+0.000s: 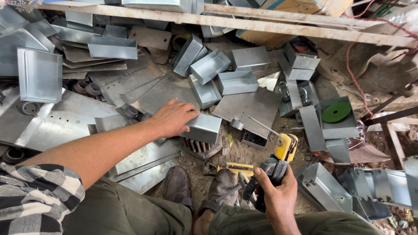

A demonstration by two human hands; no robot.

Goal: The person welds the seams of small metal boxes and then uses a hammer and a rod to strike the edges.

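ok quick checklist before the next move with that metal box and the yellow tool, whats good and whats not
1. Left hand on the metal box: ok, palm and fingers lie on its top, though a closed grip is not shown.
2. Right hand grips the yellow and black hand tool: ok, fingers wrapped round the handles.
3. Tool nose clear of the box: ok, it points up, apart from the box.
4. Box sits flat: cannot tell, it rests on a ribbed metal part and scrap.
5. Shoes clear of sharp sheet edges: not ok, a cut metal sheet lies right beside them.
6. Rivet loaded in the tool: cannot tell.
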